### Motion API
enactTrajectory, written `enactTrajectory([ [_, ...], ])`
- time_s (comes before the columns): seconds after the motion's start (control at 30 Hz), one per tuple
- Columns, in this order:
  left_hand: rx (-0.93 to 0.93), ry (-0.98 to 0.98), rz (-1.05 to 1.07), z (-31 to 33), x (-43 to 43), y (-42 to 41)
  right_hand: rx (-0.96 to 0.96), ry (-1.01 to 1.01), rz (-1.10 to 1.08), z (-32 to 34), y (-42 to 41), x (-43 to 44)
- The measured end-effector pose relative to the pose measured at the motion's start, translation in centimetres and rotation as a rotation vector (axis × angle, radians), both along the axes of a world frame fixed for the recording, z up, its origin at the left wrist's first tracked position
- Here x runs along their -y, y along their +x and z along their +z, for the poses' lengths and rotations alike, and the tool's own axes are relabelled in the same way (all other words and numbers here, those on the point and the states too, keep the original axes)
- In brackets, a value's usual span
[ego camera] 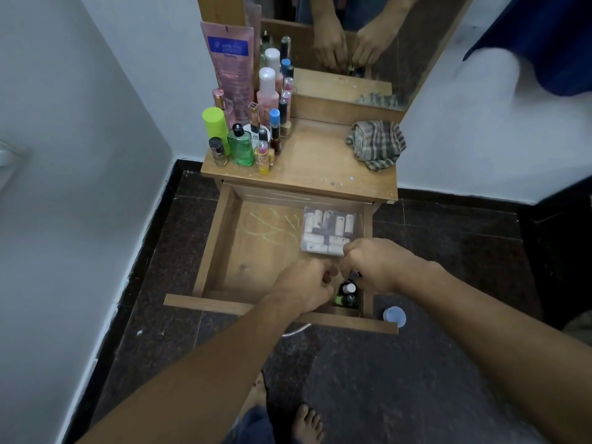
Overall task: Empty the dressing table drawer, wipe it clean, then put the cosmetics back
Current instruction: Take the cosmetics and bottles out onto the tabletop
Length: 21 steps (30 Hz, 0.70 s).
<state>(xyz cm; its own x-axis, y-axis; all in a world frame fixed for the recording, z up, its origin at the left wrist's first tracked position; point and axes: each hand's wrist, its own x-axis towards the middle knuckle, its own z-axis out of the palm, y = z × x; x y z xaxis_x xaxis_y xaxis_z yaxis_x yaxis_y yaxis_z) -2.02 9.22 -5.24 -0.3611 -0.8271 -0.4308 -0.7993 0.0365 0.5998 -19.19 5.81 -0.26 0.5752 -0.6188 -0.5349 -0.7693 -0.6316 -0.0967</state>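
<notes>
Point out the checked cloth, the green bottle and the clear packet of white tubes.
Checked cloth (376, 144): head view, middle of the crumpled fabric.
Green bottle (240, 149): head view, its body below the black cap.
Clear packet (327, 230): head view, its centre, over the tubes.

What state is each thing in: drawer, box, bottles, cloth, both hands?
drawer: pulled open, mostly emptied.
clear box: in the drawer, full of small tubes.
small bottles: upright in the drawer's front right corner.
cosmetics: upright on the tabletop's left.
cloth: crumpled on the tabletop's right.
left hand: fingers curled, contents hidden.
right hand: grips a dark-capped bottle.
</notes>
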Motion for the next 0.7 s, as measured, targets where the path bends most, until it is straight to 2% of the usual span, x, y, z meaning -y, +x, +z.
enactTrajectory([
  [0.1,0.005,-0.104,-0.005,0.4,0.3,0.1,0.105,-0.007,-0.049,0.7,0.1,0.4],
  [0.2,-0.028,-0.253,0.051,0.9,0.9,0.3,0.291,-0.044,-0.155,2.6,0.8,1.5],
  [0.33,-0.151,-0.476,0.244,1.9,2.6,0.8,0.519,-0.147,-0.307,4.7,2.3,3.6],
  [0.47,-0.192,-0.602,0.422,3.3,4.7,2.2,0.704,-0.271,-0.495,5.1,4.2,5.4],
  [0.7,-0.199,-0.654,0.526,4.7,6.9,4.3,0.754,-0.36,-0.605,3.7,7.5,6.4],
])
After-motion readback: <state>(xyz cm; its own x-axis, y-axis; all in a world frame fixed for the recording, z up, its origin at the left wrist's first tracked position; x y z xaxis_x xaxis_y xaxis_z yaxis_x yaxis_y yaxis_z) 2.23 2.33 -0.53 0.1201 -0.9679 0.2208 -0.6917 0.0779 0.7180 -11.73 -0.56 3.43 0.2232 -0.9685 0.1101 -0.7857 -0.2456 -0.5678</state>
